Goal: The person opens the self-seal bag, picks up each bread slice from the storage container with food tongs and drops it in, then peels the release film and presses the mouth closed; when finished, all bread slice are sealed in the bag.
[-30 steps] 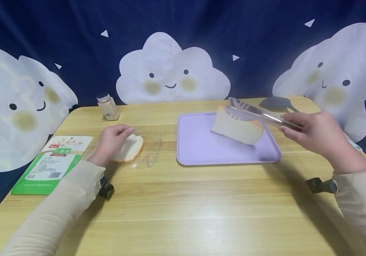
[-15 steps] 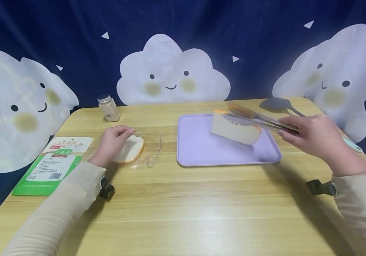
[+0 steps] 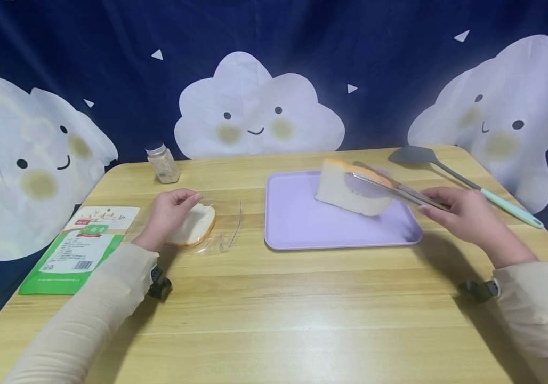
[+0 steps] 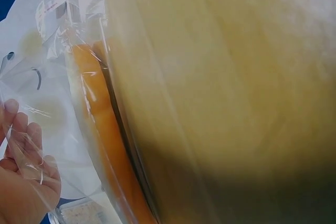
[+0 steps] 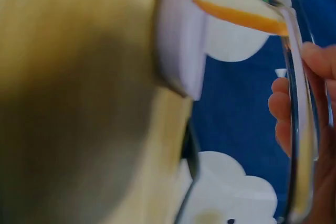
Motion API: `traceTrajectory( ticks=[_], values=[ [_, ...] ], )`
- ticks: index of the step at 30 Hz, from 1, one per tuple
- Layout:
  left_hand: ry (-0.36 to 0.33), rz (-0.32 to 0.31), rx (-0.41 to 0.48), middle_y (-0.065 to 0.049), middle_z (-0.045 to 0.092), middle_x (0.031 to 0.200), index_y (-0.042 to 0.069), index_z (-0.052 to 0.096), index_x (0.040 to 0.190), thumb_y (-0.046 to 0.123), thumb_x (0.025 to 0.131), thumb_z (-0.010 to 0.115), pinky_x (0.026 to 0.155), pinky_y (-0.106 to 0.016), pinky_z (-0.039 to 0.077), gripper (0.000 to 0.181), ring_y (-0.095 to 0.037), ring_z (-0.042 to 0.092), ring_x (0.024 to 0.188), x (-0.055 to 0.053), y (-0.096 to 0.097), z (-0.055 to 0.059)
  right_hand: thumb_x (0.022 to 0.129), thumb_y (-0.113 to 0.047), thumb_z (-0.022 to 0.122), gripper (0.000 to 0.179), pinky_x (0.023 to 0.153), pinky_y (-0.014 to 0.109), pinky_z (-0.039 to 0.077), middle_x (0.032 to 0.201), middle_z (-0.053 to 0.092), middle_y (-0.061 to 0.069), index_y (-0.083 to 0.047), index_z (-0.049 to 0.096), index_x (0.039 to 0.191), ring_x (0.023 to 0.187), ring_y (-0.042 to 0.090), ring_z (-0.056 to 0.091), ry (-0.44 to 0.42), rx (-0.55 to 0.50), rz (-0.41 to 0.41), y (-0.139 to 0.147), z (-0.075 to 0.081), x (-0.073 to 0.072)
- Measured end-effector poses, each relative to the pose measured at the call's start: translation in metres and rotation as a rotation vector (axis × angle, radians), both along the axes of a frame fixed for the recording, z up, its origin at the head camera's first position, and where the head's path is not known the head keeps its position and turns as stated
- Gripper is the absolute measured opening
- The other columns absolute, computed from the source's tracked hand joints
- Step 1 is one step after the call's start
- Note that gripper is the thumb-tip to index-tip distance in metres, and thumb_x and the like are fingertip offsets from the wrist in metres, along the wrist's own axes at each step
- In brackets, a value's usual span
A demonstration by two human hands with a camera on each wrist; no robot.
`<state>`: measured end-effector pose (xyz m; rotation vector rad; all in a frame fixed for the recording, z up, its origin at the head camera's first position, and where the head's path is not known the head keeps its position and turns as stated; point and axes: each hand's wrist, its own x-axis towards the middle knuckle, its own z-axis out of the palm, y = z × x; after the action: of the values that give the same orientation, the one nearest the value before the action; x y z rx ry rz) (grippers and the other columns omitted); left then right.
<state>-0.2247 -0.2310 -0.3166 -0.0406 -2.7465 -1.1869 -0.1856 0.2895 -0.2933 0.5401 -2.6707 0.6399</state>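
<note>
My left hand (image 3: 166, 216) pinches the edge of a clear plastic bag (image 3: 230, 221) at the left of the table. Inside the bag lies a slice of bread (image 3: 191, 226); its orange crust (image 4: 107, 129) shows close up in the left wrist view. My right hand (image 3: 470, 216) grips metal tongs (image 3: 410, 194), fingers on one side and thumb on the other. The tongs' ends straddle the crust of a second slice of bread (image 3: 336, 186), one arm on each face. That slice is tilted up on its edge over the lilac tray (image 3: 293, 232).
A grey spatula (image 3: 456, 176) with a mint handle lies behind my right hand. A jar (image 3: 163, 164) with a pale filling stands at the back left. Beside my left forearm lies a green and white packet (image 3: 79, 250). A dark blue cloud-patterned curtain hangs behind.
My right hand has come down a little, uncovering the spatula's handle. The tongs have shifted and turned along the second slice, whose crust now shows between their arms. My left hand stays put.
</note>
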Motion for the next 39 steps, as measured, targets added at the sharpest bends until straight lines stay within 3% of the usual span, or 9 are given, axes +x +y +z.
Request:
traceTrajectory(
  ticks=[7, 15, 20, 27, 32, 39],
  values=[
    [0.002, 0.007, -0.012, -0.02, 0.066, 0.104, -0.003, 0.066, 0.102, 0.024, 0.094, 0.055, 0.076, -0.026, 0.042, 0.031, -0.016, 0.053, 0.086, 0.001, -0.003, -0.003, 0.084, -0.007, 0.065, 0.021, 0.056, 0.022, 0.037, 0.078, 0.063, 0.008, 0.002, 0.059, 0.103, 0.062, 0.002, 0.044, -0.067, 0.013, -0.007, 0.001, -0.013, -0.003],
    [-0.02, 0.012, -0.005, -0.02, 0.065, 0.105, -0.003, 0.066, 0.103, 0.026, 0.094, 0.054, 0.076, -0.028, 0.041, 0.033, -0.018, 0.052, 0.087, 0.002, -0.007, -0.003, 0.087, -0.007, 0.062, 0.019, 0.056, 0.028, 0.038, 0.075, 0.06, 0.005, 0.002, 0.057, 0.103, 0.063, 0.012, 0.046, -0.104, 0.037, -0.002, -0.006, -0.02, -0.001],
    [-0.059, 0.015, 0.014, -0.021, 0.064, 0.107, -0.004, 0.064, 0.105, 0.029, 0.096, 0.051, 0.075, -0.025, 0.04, 0.037, -0.018, 0.05, 0.086, 0.004, -0.009, 0.002, 0.09, -0.011, 0.058, 0.019, 0.052, 0.027, 0.035, 0.069, 0.055, 0.003, 0.003, 0.056, 0.102, 0.059, 0.011, 0.043, -0.151, 0.016, -0.041, -0.009, -0.02, -0.001],
    [-0.068, -0.022, -0.034, -0.02, 0.063, 0.104, -0.003, 0.063, 0.101, 0.03, 0.096, 0.049, 0.074, -0.027, 0.039, 0.037, -0.019, 0.048, 0.085, 0.002, -0.014, 0.006, 0.091, -0.015, 0.057, 0.026, 0.053, 0.023, 0.043, 0.08, 0.064, 0.012, 0.006, 0.057, 0.106, 0.062, 0.001, 0.051, -0.322, -0.136, -0.036, -0.026, -0.014, 0.003],
    [-0.014, -0.072, -0.086, -0.019, 0.061, 0.095, -0.004, 0.063, 0.096, 0.028, 0.096, 0.05, 0.072, -0.028, 0.039, 0.034, -0.02, 0.047, 0.082, -0.002, -0.016, 0.016, 0.093, -0.015, 0.053, 0.029, 0.058, 0.027, 0.049, 0.087, 0.065, 0.016, 0.009, 0.054, 0.11, 0.067, 0.011, 0.057, -0.478, -0.285, 0.028, -0.052, -0.009, 0.006],
    [0.023, -0.097, -0.145, -0.019, 0.064, 0.092, -0.003, 0.066, 0.095, 0.023, 0.094, 0.054, 0.071, -0.031, 0.041, 0.028, -0.022, 0.05, 0.08, -0.006, -0.014, 0.022, 0.092, -0.009, 0.053, 0.027, 0.065, 0.028, 0.053, 0.087, 0.065, 0.018, 0.012, 0.054, 0.108, 0.073, 0.017, 0.06, -0.586, -0.405, 0.152, -0.102, -0.013, 0.013]
  ],
)
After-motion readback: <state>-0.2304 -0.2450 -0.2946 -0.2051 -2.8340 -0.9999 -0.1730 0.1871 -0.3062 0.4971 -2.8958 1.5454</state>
